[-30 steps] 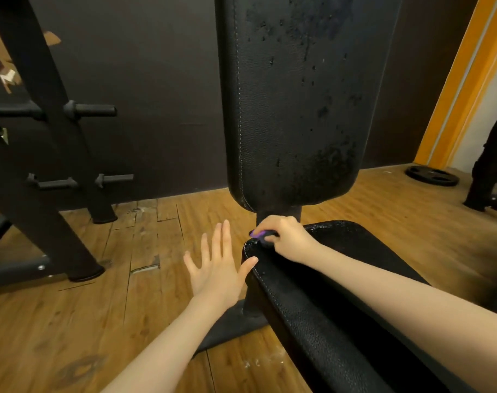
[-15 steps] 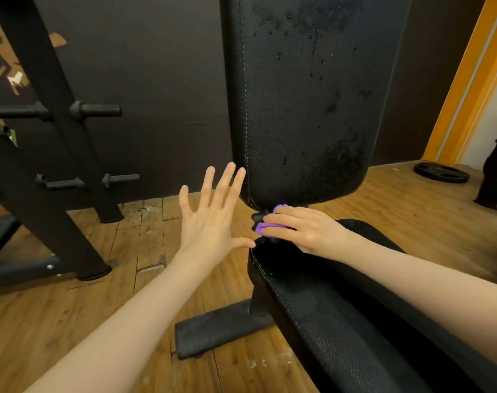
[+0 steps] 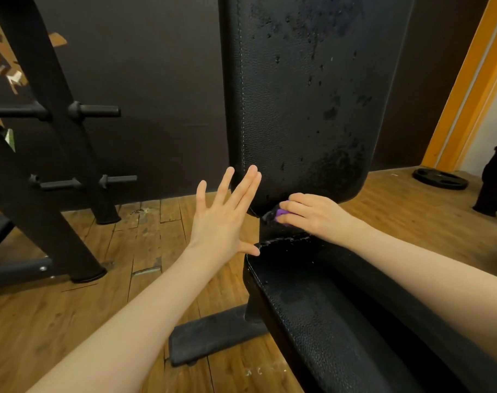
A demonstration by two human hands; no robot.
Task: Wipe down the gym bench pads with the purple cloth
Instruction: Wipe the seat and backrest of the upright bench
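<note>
While the right hand (image 3: 315, 215) curls its fingers around the bunched purple cloth (image 3: 282, 213), it holds it at the lower edge of the upright back pad (image 3: 298, 95), just above the seat pad (image 3: 312, 302). Beside them, the left hand (image 3: 223, 222) is spread wide, fingers straight, seemingly touching the back pad's lower left corner, though contact is hard to judge.

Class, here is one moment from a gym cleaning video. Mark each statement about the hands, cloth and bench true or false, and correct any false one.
1. The right hand holds the purple cloth. True.
2. The left hand grips the cloth. False: it is open, fingers spread, holding nothing.
3. The cloth is at the bottom edge of the upright back pad. True.
4. The weight plate lies on the seat pad. False: it lies on the wooden floor.
</note>
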